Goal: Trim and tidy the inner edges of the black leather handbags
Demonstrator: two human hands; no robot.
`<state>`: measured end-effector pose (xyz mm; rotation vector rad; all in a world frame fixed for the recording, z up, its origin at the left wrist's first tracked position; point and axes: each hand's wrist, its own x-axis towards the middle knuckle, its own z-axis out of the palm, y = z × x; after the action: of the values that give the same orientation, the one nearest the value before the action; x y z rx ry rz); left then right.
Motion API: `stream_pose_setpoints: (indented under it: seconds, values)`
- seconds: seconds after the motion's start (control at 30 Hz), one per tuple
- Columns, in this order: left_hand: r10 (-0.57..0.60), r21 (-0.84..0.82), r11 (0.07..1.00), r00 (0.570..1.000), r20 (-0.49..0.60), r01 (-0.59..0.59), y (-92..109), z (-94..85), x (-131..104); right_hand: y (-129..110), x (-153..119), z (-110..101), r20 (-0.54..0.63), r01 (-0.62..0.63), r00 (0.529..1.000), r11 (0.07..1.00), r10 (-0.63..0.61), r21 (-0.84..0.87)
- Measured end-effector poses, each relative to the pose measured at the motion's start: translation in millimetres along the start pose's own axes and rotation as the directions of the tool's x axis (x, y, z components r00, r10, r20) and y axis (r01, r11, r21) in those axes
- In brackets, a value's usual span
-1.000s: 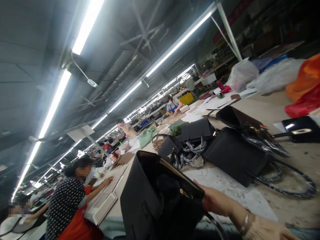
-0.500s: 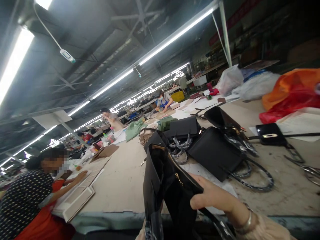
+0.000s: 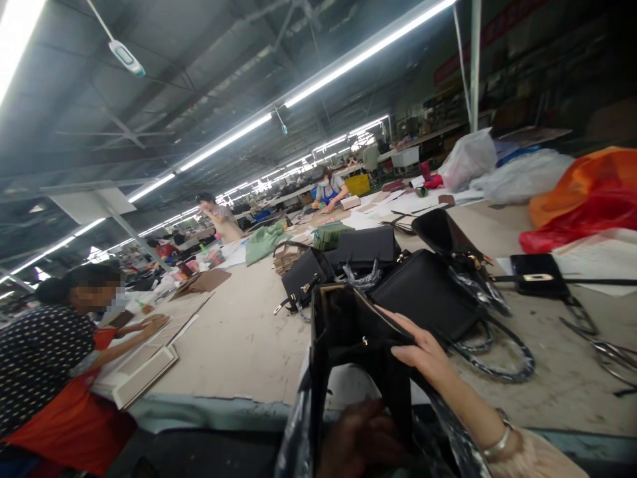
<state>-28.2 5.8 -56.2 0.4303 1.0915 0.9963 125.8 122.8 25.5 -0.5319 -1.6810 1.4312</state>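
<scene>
An open black handbag (image 3: 334,322) is upright at the near table edge, its mouth facing me and its wrapped handles hanging low. My right hand (image 3: 425,350) grips its right rim between thumb and fingers. My left hand (image 3: 362,435) shows dark and blurred low in the middle, between the handles; what its fingers touch is unclear. Just beyond the bag lie several more black bags, among them a large flat one (image 3: 428,289), a small one with a gold clasp (image 3: 306,275) and one tipped open (image 3: 440,236).
At the left, a person in a dotted top (image 3: 47,345) leans over the table beside a pale tray (image 3: 146,375). Scissors (image 3: 614,352) and a black strap piece with a gold fitting (image 3: 538,275) are at the right. Plastic bags (image 3: 592,192) lie behind them; green cloth (image 3: 263,240) is farther back.
The handbag's mouth has shifted slightly right and its inside looks more spread. My left hand now shows between the handles. The view has tilted a little, exposing the small clasped bag.
</scene>
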Motion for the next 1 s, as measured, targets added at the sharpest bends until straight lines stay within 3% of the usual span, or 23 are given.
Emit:
stream_pose_setpoints:
  seconds: [0.07, 0.17, 0.27, 0.3, 0.33, 0.37, 0.43, 0.47, 0.5, 0.53, 0.57, 0.6, 0.67, 0.7, 0.73, 0.8, 0.93, 1.0]
  values:
    - [-0.010, 0.043, 0.999, 0.997, 0.072, 0.007, 8.2, -12.7, -3.3, 1.4, 0.0, -1.7, -0.066, 0.005, 0.998, 1.000, -0.004, 0.011]
    - [0.098, 0.286, 0.956, 0.992, -0.077, -0.072, 11.5, -19.0, -8.4, 8.1, -0.5, 1.2, -0.112, 0.089, 0.989, 0.992, -0.099, -0.087]
    - [0.278, 0.576, 0.794, 0.959, -0.060, -0.194, 1.2, -12.7, -22.9, 19.8, -2.8, 12.0, -0.062, 0.121, 0.988, 0.952, -0.144, -0.280]
    - [0.379, 0.653, 0.713, 0.924, -0.053, -0.255, -2.3, -10.3, -29.9, 23.8, -3.7, 16.5, -0.049, 0.115, 0.989, 0.939, -0.138, -0.323]
    - [0.521, 0.718, 0.618, 0.851, -0.071, -0.319, -4.2, -8.4, -37.2, 27.2, -4.6, 21.0, -0.049, 0.105, 0.990, 0.932, -0.130, -0.348]
    - [0.668, 0.770, 0.523, 0.737, -0.104, -0.365, -4.0, -7.2, -44.3, 30.0, -5.5, 25.1, -0.059, 0.092, 0.991, 0.928, -0.122, -0.361]
    - [0.884, 0.846, 0.363, 0.431, -0.181, -0.390, 3.9, -7.0, -54.9, 33.3, -6.9, 32.1, -0.101, 0.061, 0.989, 0.929, -0.104, -0.364]
    - [0.940, 0.883, 0.296, 0.275, -0.202, -0.364, 11.2, -7.7, -57.9, 34.1, -7.4, 34.9, -0.121, 0.048, 0.988, 0.932, -0.097, -0.361]
    - [0.968, 0.917, 0.243, 0.146, -0.206, -0.316, 20.0, -8.8, -59.2, 34.6, -7.8, 37.3, -0.136, 0.037, 0.986, 0.933, -0.091, -0.358]
    - [0.977, 0.944, 0.215, 0.064, -0.205, -0.251, 29.7, -10.1, -59.2, 35.2, -8.2, 39.4, -0.146, 0.028, 0.986, 0.934, -0.085, -0.356]
    - [0.976, 0.959, 0.215, 0.055, -0.209, -0.183, 39.6, -11.2, -58.0, 36.0, -8.7, 41.0, -0.149, 0.023, 0.986, 0.935, -0.081, -0.353]
    - [0.968, 0.964, 0.234, 0.120, -0.219, -0.128, 48.9, -12.1, -56.0, 37.2, -9.3, 42.2, -0.146, 0.022, 0.986, 0.937, -0.078, -0.348]
    - [0.900, 0.959, 0.274, 0.371, -0.229, -0.071, 64.3, -13.2, -51.1, 40.8, -10.8, 43.6, -0.142, 0.032, 0.986, 0.944, -0.083, -0.328]
    - [0.851, 0.958, 0.279, 0.477, -0.218, -0.061, 70.1, -13.8, -48.9, 42.8, -11.8, 44.0, -0.144, 0.039, 0.986, 0.949, -0.087, -0.312]
    - [0.815, 0.960, 0.273, 0.546, -0.196, -0.063, 74.9, -14.7, -47.2, 44.4, -12.9, 44.5, -0.149, 0.045, 0.985, 0.955, -0.092, -0.293]
    - [0.794, 0.967, 0.244, 0.588, -0.155, -0.075, 83.0, -18.3, -46.2, 45.3, -16.3, 47.9, -0.172, 0.038, 0.981, 0.967, -0.084, -0.253]
    - [0.797, 0.976, 0.218, 0.578, -0.176, -0.004, 100.4, -35.1, -55.2, 38.0, -32.7, 74.4, -0.237, -0.063, 0.971, 0.988, 0.029, -0.138]
    - [0.801, 0.974, 0.219, 0.579, -0.152, -0.048, 108.3, -46.7, -62.9, 34.3, -46.9, 96.2, -0.245, -0.118, 0.965, 0.989, 0.094, -0.087]
